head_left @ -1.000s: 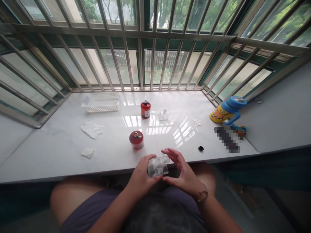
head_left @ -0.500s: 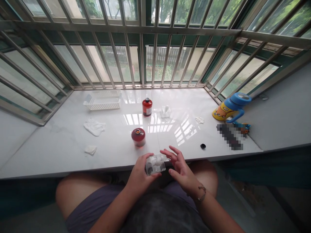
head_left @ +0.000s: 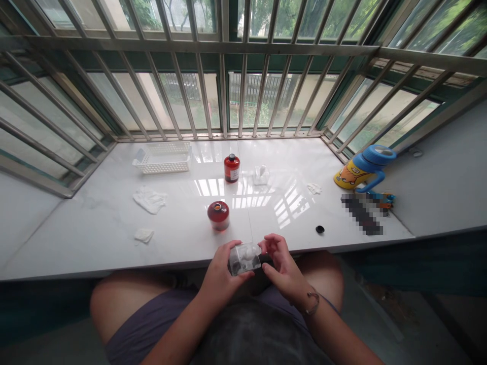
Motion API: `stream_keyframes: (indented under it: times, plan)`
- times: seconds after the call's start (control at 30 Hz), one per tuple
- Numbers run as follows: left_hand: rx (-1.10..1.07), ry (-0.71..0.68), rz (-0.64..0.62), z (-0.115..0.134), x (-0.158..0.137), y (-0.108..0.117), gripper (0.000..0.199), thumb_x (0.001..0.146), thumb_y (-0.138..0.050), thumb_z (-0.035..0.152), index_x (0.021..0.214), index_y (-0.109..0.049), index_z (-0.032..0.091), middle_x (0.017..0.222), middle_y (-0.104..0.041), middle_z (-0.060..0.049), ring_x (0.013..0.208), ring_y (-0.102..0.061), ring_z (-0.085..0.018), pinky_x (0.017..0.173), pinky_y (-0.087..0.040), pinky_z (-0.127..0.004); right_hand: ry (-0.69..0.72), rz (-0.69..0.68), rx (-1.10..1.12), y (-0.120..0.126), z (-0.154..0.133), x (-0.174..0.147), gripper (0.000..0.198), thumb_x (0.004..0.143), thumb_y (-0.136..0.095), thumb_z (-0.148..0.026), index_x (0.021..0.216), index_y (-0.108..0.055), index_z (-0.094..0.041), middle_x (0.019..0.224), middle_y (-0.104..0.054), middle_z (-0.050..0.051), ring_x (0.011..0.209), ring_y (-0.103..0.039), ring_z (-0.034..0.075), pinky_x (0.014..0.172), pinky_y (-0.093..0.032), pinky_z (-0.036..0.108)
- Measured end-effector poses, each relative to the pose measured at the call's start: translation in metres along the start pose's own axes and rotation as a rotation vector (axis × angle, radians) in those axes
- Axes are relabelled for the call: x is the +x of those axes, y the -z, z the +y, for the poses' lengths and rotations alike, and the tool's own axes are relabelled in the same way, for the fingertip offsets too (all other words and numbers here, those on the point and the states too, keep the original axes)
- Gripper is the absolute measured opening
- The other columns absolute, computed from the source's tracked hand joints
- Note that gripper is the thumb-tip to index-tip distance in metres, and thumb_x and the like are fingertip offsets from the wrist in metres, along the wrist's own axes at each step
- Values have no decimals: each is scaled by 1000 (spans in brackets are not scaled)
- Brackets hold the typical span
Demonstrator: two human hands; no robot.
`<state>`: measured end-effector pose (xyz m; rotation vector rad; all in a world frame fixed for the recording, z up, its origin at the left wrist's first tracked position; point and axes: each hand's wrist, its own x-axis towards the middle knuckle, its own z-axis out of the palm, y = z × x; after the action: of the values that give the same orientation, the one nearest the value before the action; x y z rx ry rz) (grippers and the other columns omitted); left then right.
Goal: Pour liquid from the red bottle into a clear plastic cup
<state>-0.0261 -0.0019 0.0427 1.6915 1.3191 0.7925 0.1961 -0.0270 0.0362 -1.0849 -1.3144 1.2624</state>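
Note:
My left hand point(head_left: 224, 268) is closed around a small clear square container point(head_left: 247, 265) and holds it tilted just off the table's front edge. A whitish, rounded piece point(head_left: 249, 251) shows at the container; its kind I cannot make out. My right hand point(head_left: 280, 261) is close to the container's right side, fingers curved and thumb apart from them, with nothing visible in it. Beyond the hands stands a red bottle point(head_left: 218, 217) with its neck uncapped. A black cap point(head_left: 320, 229) lies to the right on the white table point(head_left: 182, 248).
Farther back are a second red bottle point(head_left: 232, 170) with a dark cap and another clear square container point(head_left: 262, 176). A white basket point(head_left: 163, 161) and crumpled white tissues point(head_left: 149, 199) are on the left. At right stands a blue-yellow flask point(head_left: 361, 170). Barred windows edge the table.
My right hand's fingers have curled in from a more spread pose, beside the container. The left hand keeps its hold, and the view has shifted slightly.

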Motion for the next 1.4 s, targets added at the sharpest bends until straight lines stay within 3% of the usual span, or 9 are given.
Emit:
stream_keyframes:
  times: [0.13, 0.3, 0.47, 0.6, 0.7, 0.87, 1.0, 1.2, 1.4]
  plan:
    - [-9, 14, -16, -1, 0, 0, 70, 76, -92, 25, 139, -60, 26, 140, -68, -10, 132, -66, -31, 115, -52, -51, -3, -80, 23, 0, 0, 0, 75, 94, -65, -22, 157, -27, -36, 150, -58, 10, 155, -45, 27, 134, -25, 58]
    - [-12, 30, -12, -2, 0, 0, 71, 75, -92, 24, 138, -60, 26, 140, -68, -10, 132, -66, -32, 115, -52, -52, -17, 19, -51, 0, 2, -2, 68, 93, -66, -24, 153, -35, -33, 121, -65, 7, 122, -66, 26, 121, -45, 54]
    - [-5, 24, -4, -3, 0, 0, 69, 76, -92, 26, 138, -61, 27, 140, -69, -9, 131, -67, -31, 114, -53, -51, 1, -51, -69, -2, 3, -2, 76, 95, -68, -26, 160, -28, -36, 150, -61, 11, 156, -44, 29, 132, -29, 60]
    - [-4, -21, -33, -2, -1, -1, 69, 76, -92, 25, 138, -62, 29, 138, -70, -9, 129, -68, -32, 111, -56, -50, -22, 10, -83, -3, 2, -1, 76, 96, -73, -32, 159, -30, -35, 137, -69, 10, 143, -59, 28, 129, -36, 60]
    - [-9, -50, -65, 0, -2, -3, 72, 75, -92, 23, 139, -61, 29, 139, -70, -9, 129, -68, -31, 112, -56, -50, -37, 13, -96, -4, 2, 0, 75, 95, -79, -36, 156, -35, -35, 142, -70, 11, 148, -55, 29, 131, -33, 60]
    - [59, -121, -67, -3, -4, -7, 74, 75, -92, 19, 140, -59, 28, 137, -70, -9, 127, -69, -31, 110, -58, -50, -75, 96, -117, -6, 5, -1, 67, 85, -91, -41, 139, -52, -32, 118, -81, 9, 131, -71, 32, 120, -48, 57]
    - [203, -276, 62, -6, -7, -12, 65, 85, -87, 25, 142, -57, 28, 135, -71, -11, 127, -68, -34, 112, -56, -55, -86, 174, -90, -12, 6, -1, 60, 76, -97, -45, 115, -53, -31, 107, -83, 6, 110, -80, 31, 103, -60, 52]
    - [345, -429, 233, -1, -7, -17, 60, 96, -79, 35, 148, -51, 26, 131, -72, -13, 124, -70, -34, 111, -57, -55, -21, 279, -129, -18, 2, 2, 61, 72, -100, -47, 89, -44, -30, 101, -84, 6, 101, -79, 31, 93, -61, 49]
    - [428, -441, 313, 2, -4, -17, 60, 99, -73, 33, 153, -47, 28, 132, -73, -13, 124, -70, -34, 113, -55, -57, 12, 308, -216, -20, -2, 10, 64, 74, -99, -47, 84, -38, -30, 101, -84, 5, 93, -77, 29, 87, -57, 46]
